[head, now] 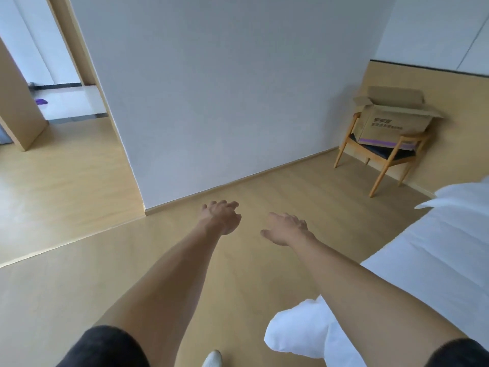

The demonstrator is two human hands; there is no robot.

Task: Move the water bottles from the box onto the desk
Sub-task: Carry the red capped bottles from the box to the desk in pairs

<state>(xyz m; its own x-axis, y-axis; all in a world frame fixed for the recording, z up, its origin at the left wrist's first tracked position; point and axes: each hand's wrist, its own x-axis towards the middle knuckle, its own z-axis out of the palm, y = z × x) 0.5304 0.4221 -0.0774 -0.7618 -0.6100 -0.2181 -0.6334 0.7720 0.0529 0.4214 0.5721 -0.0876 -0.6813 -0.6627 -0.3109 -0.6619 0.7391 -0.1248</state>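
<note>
An open cardboard box (389,123) with raised flaps sits on a wooden chair (381,157) in the far right corner of the room. Its inside is hidden from here, and no water bottles or desk are in view. My left hand (221,217) and my right hand (287,229) are stretched out in front of me over the wooden floor, well short of the box. Both hang with loosely curled fingers and hold nothing.
A bed with white bedding (428,260) runs along the right side. A white wall (211,102) stands ahead, ending at a corner on the left, beyond which a doorway (66,102) leads to another room. Bare wooden floor (277,192) lies between me and the chair.
</note>
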